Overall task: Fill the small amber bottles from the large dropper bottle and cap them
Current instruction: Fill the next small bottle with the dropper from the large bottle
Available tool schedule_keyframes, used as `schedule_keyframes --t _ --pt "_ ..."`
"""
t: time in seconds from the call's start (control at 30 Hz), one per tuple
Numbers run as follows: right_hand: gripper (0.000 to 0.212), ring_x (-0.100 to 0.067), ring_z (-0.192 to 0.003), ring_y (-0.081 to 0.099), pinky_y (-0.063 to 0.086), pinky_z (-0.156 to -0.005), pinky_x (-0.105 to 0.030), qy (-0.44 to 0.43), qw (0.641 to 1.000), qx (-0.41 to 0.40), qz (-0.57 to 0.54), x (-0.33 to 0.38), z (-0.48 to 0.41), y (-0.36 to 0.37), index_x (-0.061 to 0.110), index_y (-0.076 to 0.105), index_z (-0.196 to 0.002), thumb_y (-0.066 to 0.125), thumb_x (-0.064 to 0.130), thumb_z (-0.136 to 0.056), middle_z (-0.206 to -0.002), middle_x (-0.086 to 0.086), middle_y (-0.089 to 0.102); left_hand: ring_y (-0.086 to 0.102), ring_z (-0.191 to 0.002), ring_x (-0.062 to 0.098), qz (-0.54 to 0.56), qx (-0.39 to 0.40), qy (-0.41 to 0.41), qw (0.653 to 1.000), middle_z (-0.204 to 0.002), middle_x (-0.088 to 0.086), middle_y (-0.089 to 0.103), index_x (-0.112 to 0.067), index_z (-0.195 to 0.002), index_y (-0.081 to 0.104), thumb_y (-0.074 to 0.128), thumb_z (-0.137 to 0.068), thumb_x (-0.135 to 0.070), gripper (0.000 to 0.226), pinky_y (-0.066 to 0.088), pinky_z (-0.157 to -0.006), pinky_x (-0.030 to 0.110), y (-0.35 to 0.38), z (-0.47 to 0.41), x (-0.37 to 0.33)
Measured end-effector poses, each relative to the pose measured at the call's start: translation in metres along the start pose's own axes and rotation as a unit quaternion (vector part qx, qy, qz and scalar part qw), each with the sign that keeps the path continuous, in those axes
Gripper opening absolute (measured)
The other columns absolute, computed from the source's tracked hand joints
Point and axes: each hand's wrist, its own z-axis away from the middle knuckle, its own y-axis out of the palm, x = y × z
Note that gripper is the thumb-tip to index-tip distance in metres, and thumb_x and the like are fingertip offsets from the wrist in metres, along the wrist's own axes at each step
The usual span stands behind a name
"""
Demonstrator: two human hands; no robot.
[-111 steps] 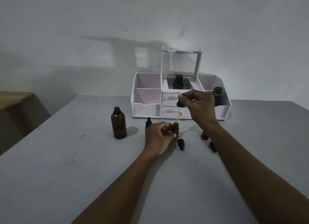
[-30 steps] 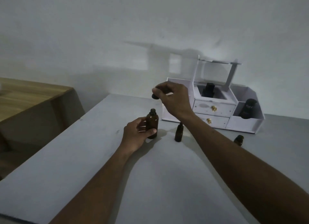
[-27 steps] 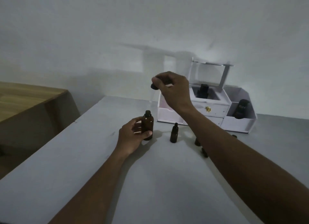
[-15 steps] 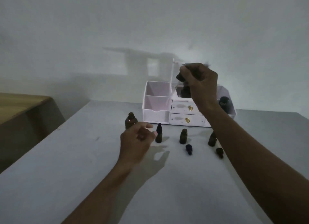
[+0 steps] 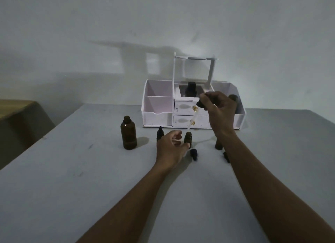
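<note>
The large brown glass bottle [image 5: 128, 133] stands uncapped on the grey counter [image 5: 72, 170], well out to the left of the left grip [image 5: 171, 148]. Glass of that size should be weighty and steady. I'd take it round the straight body, not the narrow neck.

The small amber glass bottle [image 5: 188, 137] with the open mouth stands just right of that grip. The grip's fingers are loosely curled and parted, with the thumb at the bottle's foot, though I can't tell whether it touches. The bottle looks light and easy to tip, so it wants holding low round the body. A small bottle with a black cap [image 5: 160, 133] stands just behind the same grip.

Up and to the right, the right grip [image 5: 219, 110] pinches the black top of the clear glass dropper [image 5: 200, 104]. Its thin tube slants down-left towards the open mouth. The tube looks brittle, so I'd hold the dropper only by the top, and softly. A loose black cap [image 5: 194, 154] lies just right of the left grip.
</note>
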Motion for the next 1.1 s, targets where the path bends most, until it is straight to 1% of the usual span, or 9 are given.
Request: schedule_keyframes --t 0.13,0.3,0.47,0.57,0.63,0.7,0.8,0.97,1.1 --pt "0.001 -0.014 -0.072 0.073 0.062 -0.080 -0.041 -0.004 1.000 0.010 0.005 -0.006 0.001 -0.001 0.019 0.072 -0.088 0.073 0.020 -0.087 -0.077 0.001 0.073 0.058 -0.081 -0.003 -0.016 0.000 0.013 1.000 -0.120 -0.003 0.066 -0.017 -0.131 0.058 0.081 -0.077 -0.026 0.059 0.037 -0.057 0.000 0.006 -0.006 0.003" --pt "0.004 -0.013 -0.068 0.073 0.062 -0.078 -0.042 -0.003 1.000 0.008 0.000 -0.007 0.001 -0.002 0.013 0.073 -0.088 0.075 0.016 -0.086 -0.074 0.000 0.073 0.062 -0.087 0.003 -0.024 0.001 0.031 0.999 -0.119 -0.001 0.068 -0.016 -0.128 0.062 0.080 -0.078 -0.025 0.053 0.043 -0.074 0.011 0.007 -0.007 0.007" --pt "0.009 -0.020 -0.070 0.075 0.062 -0.077 -0.043 0.000 1.000 0.024 0.008 -0.013 0.002 -0.001 0.010 0.074 -0.088 0.075 0.018 -0.086 -0.074 -0.005 0.074 0.064 -0.088 0.004 -0.041 0.003 0.045 0.998 -0.116 -0.001 0.070 -0.015 -0.125 0.064 0.078 -0.080 -0.025 0.048 0.048 -0.081 0.015 0.009 -0.009 0.009" --pt "0.011 -0.015 -0.070 0.075 0.061 -0.074 -0.032 -0.008 0.999 0.038 0.016 -0.016 0.003 -0.001 0.008 0.074 -0.090 0.074 0.018 -0.087 -0.075 -0.005 0.074 0.064 -0.087 0.002 -0.045 0.003 0.044 0.998 -0.113 -0.003 0.071 -0.016 -0.123 0.066 0.078 -0.080 -0.025 0.046 0.049 -0.081 0.015 0.010 -0.010 0.010" --pt "0.012 -0.005 -0.069 0.073 0.057 -0.071 -0.018 -0.025 0.997 0.049 0.046 -0.018 0.003 0.000 0.008 0.074 -0.091 0.073 0.020 -0.088 -0.075 0.001 0.074 0.064 -0.087 0.002 -0.049 0.002 0.044 0.998 -0.112 -0.004 0.072 -0.016 -0.121 0.067 0.078 -0.081 -0.025 0.043 0.049 -0.083 0.016 0.011 -0.011 0.010" --pt "0.011 -0.002 -0.068 0.071 0.054 -0.069 -0.011 -0.026 0.996 0.055 0.059 -0.020 0.004 0.001 0.009 0.074 -0.090 0.073 0.020 -0.089 -0.073 0.005 0.073 0.063 -0.087 0.002 -0.055 0.002 0.044 0.998 -0.110 -0.004 0.072 -0.017 -0.119 0.068 0.077 -0.082 -0.025 0.038 0.049 -0.083 0.017 0.011 -0.012 0.011" --pt "0.010 -0.003 -0.068 0.072 0.057 -0.070 -0.015 -0.024 0.996 0.060 0.064 -0.022 0.004 0.001 0.009 0.075 -0.088 0.073 0.019 -0.089 -0.073 0.005 0.073 0.064 -0.089 0.004 -0.060 0.003 0.042 0.997 -0.110 -0.004 0.072 -0.017 -0.117 0.069 0.075 -0.083 -0.023 0.035 0.049 -0.085 0.019 0.012 -0.014 0.011" --pt "0.012 -0.006 -0.066 0.072 0.058 -0.070 -0.021 -0.033 0.995 0.061 0.070 -0.023 0.005 0.003 0.004 0.074 -0.084 0.073 0.015 -0.088 -0.071 0.001 0.074 0.062 -0.082 0.000 -0.057 -0.005 0.044 0.997 -0.107 -0.004 0.073 -0.017 -0.114 0.070 0.075 -0.084 -0.021 0.031 0.046 -0.079 0.014 0.011 -0.014 0.013" --pt "0.012 -0.012 -0.066 0.073 0.060 -0.072 -0.028 -0.026 0.996 0.055 0.058 -0.024 0.005 0.003 0.002 0.074 -0.083 0.073 0.013 -0.088 -0.071 -0.003 0.074 0.064 -0.085 0.003 -0.056 -0.005 0.047 0.997 -0.107 -0.004 0.073 -0.017 -0.114 0.070 0.075 -0.084 -0.020 0.031 0.051 -0.084 0.019 0.011 -0.014 0.013"
